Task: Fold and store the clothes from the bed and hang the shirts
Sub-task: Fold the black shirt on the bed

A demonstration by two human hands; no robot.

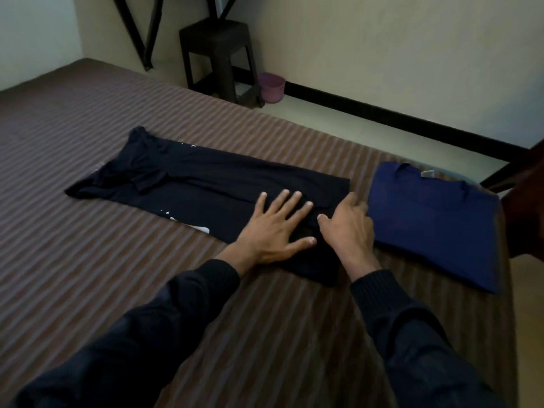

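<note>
— What lies on the bed (88, 219)?

— A striped brown cover, and on it a dark navy shirt (206, 184) folded lengthwise into a long strip. Its collar end points away to the far left, its hem end lies near the person. Small white specks and a white patch of print show along its near edge.

— And the hands?

— Both are on the hem end of that strip. The left hand (276, 225) lies flat, fingers spread wide and straight, pressing the cloth down. The right hand (348, 222) rests just beside it, palm down, its fingers bent over the cloth near the strip's right edge; whether they actually pinch the fabric I cannot tell. Dark sleeves (164, 322) cover both arms to the wrists.

— Anything else folded?

— A blue shirt (432, 222), folded into a neat rectangle, sits on the bed just right of the dark one, near the bed's corner, neckline away from the person.

— Beyond the bed?

— A dark stool (219, 58) stands on the floor against the wall, with a small purple bucket (272, 86) just beside it.
</note>
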